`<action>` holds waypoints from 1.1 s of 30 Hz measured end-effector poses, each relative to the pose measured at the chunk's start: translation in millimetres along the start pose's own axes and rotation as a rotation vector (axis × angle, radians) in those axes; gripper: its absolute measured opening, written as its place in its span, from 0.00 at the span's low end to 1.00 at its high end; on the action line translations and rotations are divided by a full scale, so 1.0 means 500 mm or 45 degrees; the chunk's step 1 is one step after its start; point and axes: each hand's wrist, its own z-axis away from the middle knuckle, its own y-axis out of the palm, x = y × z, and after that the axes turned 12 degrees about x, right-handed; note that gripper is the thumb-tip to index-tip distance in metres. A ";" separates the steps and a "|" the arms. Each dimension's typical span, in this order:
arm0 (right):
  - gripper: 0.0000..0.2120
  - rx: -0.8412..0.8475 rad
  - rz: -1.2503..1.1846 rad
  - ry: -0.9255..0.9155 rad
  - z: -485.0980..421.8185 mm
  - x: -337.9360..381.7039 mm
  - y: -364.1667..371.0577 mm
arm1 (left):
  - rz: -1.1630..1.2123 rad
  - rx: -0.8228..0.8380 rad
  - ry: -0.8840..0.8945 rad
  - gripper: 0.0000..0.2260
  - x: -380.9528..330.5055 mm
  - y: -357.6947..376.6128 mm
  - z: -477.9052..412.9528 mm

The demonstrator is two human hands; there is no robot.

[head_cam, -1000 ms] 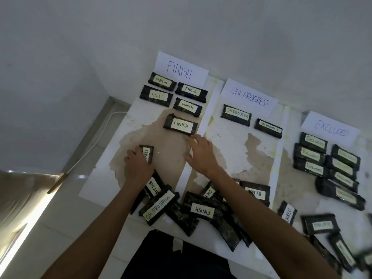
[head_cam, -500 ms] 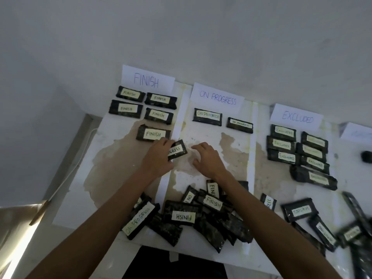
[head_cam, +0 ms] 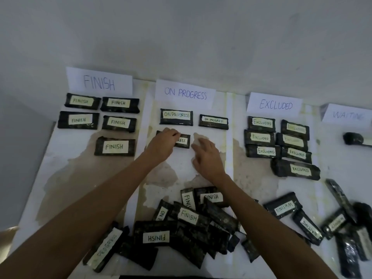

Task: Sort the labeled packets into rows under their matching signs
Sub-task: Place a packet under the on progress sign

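Gripping flat dark foil packet, paper-labelled, w/ left hand.

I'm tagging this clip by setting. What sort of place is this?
Probably a makeshift indoor sorting station: a stained white table against a bare wall, with handwritten paper signs like FINISH.

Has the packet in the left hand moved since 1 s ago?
Yes. The packet went rightward from the FINISH column to under the ON PROGRESS sign, left hand on it.
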 end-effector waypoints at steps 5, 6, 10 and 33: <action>0.19 -0.041 -0.023 -0.125 0.002 -0.034 0.005 | -0.035 -0.079 -0.017 0.20 0.018 -0.003 -0.053; 0.19 -0.040 -0.031 -0.127 0.000 -0.035 0.004 | -0.029 -0.091 -0.037 0.20 0.019 -0.008 -0.058; 0.19 -0.049 -0.043 -0.145 -0.004 -0.042 0.005 | -0.002 -0.117 -0.089 0.20 0.016 -0.018 -0.068; 0.40 0.532 0.504 -0.327 0.213 -0.068 -0.021 | 0.211 -0.037 -0.044 0.20 -0.057 0.098 0.178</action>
